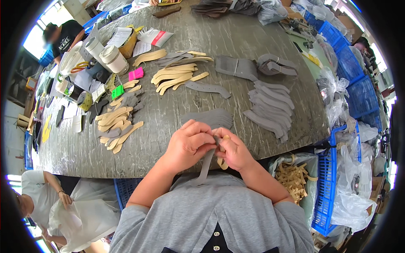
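Observation:
Close to my body, at the table's near edge, my left hand (pixel 192 141) is closed in a pinch on the upper end of a thin grey strap piece (pixel 205 167), which hangs down between my hands. My right hand (pixel 234 152) is closed at the same end, with a tan strip (pixel 222 163) hanging from its fingers. The fingertips of both hands nearly meet and hide where the grey and tan parts join. Just beyond my hands lies a fanned stack of grey curved pieces (pixel 209 117) on the dark table (pixel 168 122).
More grey pieces (pixel 270 105) fan out at right, beside tied grey bundles (pixel 236 66). Tan curved pieces (pixel 175 77) lie farther left. Jars (pixel 114 59) crowd the far left. A bin of tan scraps (pixel 293 181) and a blue crate (pixel 327 185) stand at right. Two people work at left.

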The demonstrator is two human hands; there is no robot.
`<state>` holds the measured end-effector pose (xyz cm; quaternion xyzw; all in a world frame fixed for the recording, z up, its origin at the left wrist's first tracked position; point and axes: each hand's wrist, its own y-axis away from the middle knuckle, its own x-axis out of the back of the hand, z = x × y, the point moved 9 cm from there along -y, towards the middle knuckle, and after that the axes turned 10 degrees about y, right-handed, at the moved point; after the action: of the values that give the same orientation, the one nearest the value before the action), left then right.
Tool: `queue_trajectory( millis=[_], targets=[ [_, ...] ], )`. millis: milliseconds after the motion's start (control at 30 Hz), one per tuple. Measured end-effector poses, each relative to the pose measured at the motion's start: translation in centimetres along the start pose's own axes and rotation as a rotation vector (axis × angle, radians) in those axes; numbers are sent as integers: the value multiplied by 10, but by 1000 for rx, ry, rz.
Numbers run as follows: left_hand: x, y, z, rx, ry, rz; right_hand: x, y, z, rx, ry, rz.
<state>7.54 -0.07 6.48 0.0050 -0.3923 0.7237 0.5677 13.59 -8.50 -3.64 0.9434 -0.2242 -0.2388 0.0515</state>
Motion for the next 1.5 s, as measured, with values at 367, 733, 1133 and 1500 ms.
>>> queue_trajectory(
  millis=[367, 733, 1133, 1500],
  targets=[
    [38, 27, -14, 158, 84, 338, 135, 57, -32, 282, -541, 611],
    [56, 93, -88, 875, 241, 482, 305, 262, 2, -200, 1556, 1074],
    [35, 92, -94, 899, 185, 370, 89, 4, -5, 262, 425, 315],
    [20, 108, -130, 1010, 50, 295, 99, -2, 5, 245, 749, 530]
  ],
)
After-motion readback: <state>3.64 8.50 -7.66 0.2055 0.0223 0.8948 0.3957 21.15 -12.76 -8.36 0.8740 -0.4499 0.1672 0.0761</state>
